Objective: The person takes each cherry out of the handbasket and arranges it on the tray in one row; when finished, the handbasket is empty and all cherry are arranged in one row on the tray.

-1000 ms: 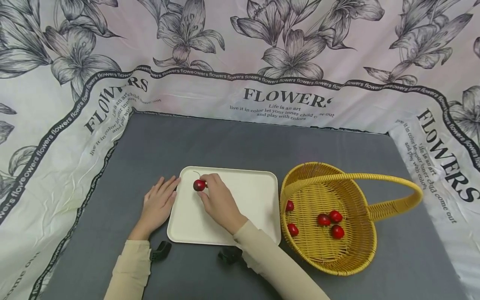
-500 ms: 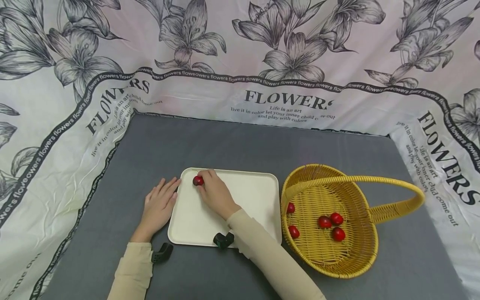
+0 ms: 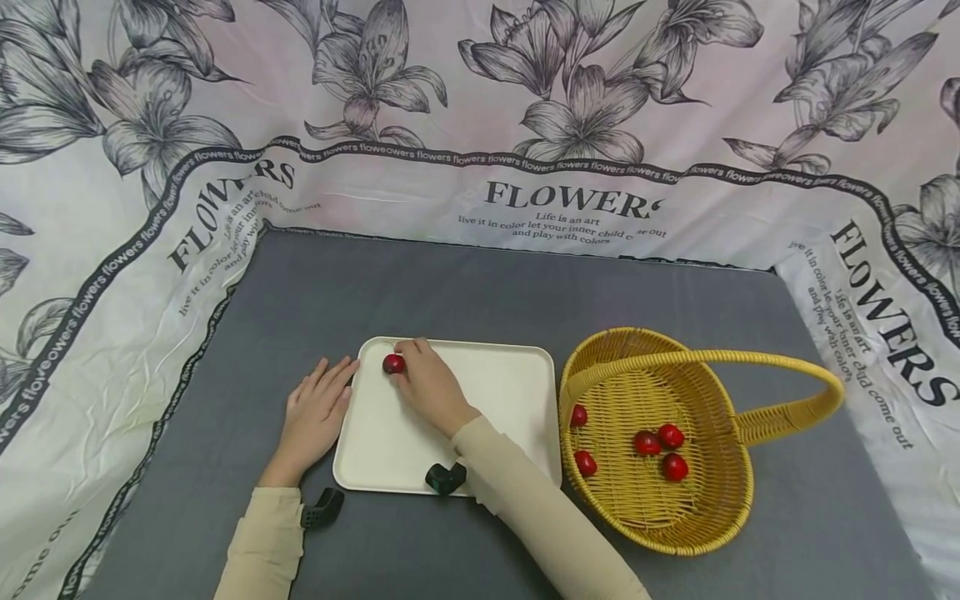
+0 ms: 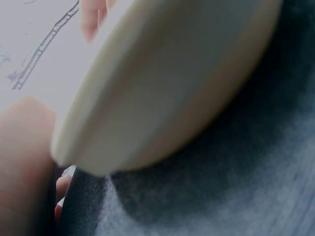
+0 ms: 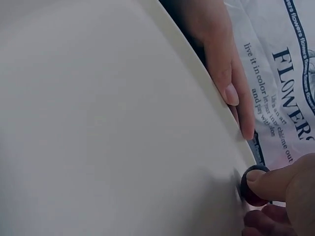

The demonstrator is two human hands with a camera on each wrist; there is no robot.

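Observation:
In the head view, a dark red cherry [image 3: 392, 364] is pinched between the thumb and fingers of my right hand [image 3: 435, 387]. It sits low over the upper left corner of a cream rectangular tray [image 3: 502, 408]; the right wrist view has the cherry [image 5: 253, 191] close to the tray surface, and I cannot tell whether they touch. My left hand [image 3: 318, 412] lies along the tray's left edge, fingers straight, fingertips at the rim. From the left wrist, the tray's blurred outer side [image 4: 162, 88] fills much of the view.
Right of the tray stands a yellow woven basket [image 3: 678, 550] with a tall handle [image 3: 787, 360]. Several cherries [image 3: 674, 467] lie inside it. A grey cloth [image 3: 510, 283] covers the table, bordered by white flower-printed fabric [image 3: 405, 179].
My right hand has shifted slightly up and left, bringing the cherry lower toward the tray's corner. Over the last half second it has hardly moved. The left hand stays at the tray's edge.

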